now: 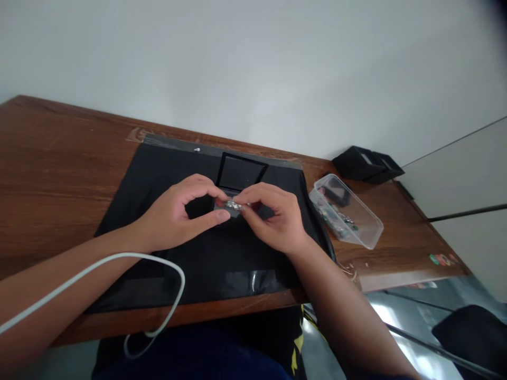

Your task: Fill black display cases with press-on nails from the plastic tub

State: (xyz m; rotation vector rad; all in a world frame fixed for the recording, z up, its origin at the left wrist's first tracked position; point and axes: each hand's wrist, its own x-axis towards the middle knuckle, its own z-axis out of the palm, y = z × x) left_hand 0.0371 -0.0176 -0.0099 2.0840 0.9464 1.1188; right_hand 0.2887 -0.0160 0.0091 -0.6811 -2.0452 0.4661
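Observation:
Between my fingertips is a small, shiny silvery piece point(233, 205), too small to identify. My left hand point(184, 211) pinches its left end between thumb and fingers. The thumb and fingers of my right hand point(275, 214) close on its right end. Just beneath and behind the fingers lies a small black case point(242, 172) with its framed lid raised, and my hands cover most of its grey lower part. The case sits on a black mat point(190, 279) taped to the table.
A clear plastic box point(372, 232) with several small items stands on the wooden table point(55, 174) to the right. Black bins point(358, 163) are behind it by the white wall. A white cable point(119, 256) crosses my left forearm. A dark chair point(471, 338) is at lower right.

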